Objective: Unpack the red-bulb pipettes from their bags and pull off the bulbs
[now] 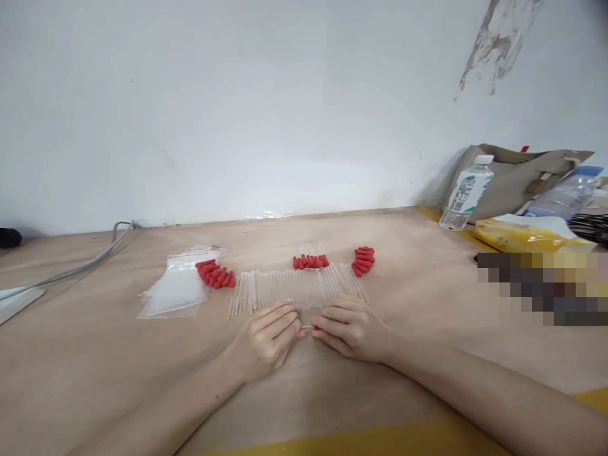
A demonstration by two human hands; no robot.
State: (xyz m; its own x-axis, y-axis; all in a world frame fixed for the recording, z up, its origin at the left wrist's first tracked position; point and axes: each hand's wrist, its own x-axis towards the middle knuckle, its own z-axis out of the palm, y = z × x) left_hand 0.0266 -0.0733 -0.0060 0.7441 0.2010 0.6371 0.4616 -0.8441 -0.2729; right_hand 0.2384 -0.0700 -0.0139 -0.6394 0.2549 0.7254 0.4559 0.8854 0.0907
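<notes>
Pinched between the fingertips of my left hand [270, 334] is one end of a thin clear glass dropper tube [307, 327]. My right hand [352, 326] is closed around a red rubber bulb [316, 328] at the tube's other end; how far the tube sits inside it is hidden by the fingers. Just beyond both hands lies a row of many clear dropper tubes [285, 286], side by side. Small red bulbs rest in three groups: left of the row [216, 275], behind its middle [311, 261] and at its right end [363, 261].
Clear zip bags [175, 288] overlap left of the tubes. A grey cable [90, 266] runs along the far left. At the back right stand a water bottle [466, 193], a grey bag [510, 180], another bottle [567, 193] and a yellow packet [527, 234]. A white wall [285, 114] borders the table.
</notes>
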